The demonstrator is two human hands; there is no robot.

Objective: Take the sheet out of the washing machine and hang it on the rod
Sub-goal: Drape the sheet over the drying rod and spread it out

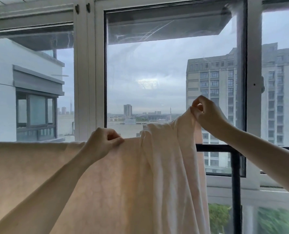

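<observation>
Sheet [106, 183] over rod [214, 147]; left grip [104, 141] pinching its top edge; right grip [206, 114] pinching a raised corner

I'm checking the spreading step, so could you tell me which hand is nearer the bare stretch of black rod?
Right. The right hand pinches the sheet's raised corner just above the bare black rod; the left hand grips the draped edge farther left.

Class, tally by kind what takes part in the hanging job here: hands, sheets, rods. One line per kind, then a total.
Hands: 2, left hand and right hand
Sheet: 1
Rod: 1
Total: 4
</observation>
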